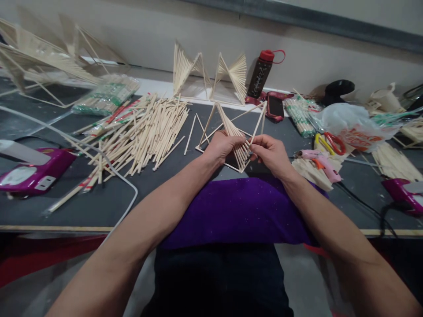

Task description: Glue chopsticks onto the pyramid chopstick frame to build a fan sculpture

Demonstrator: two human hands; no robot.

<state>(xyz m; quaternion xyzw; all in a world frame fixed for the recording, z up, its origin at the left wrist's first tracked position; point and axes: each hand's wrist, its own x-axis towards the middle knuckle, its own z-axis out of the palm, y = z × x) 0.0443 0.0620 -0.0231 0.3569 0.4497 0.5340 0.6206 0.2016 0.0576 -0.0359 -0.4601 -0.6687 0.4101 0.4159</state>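
A small frame of thin wooden sticks (239,169) stands on the dark table in front of me, with a fanned, twisting row of sticks (231,126) across it. From the left, my left hand (223,147) grips this row, thumb lying over the sticks. Beside it, my right hand (269,152) has thumb and fingertips pinched together at the right edge of the row, apparently on a stick's end. The fingers cover part of the frame's near side. A purple cloth (238,211) lies under my forearms at the table edge.
Loose sticks (158,132) are heaped at left, near a wrapped pack (105,93). Finished-looking stick models (229,77), a bottle (261,75) and a phone (275,107) stand behind. Scissors (330,143) and a pink glue gun (320,164) lie right. A white cable (115,169) crosses the left side.
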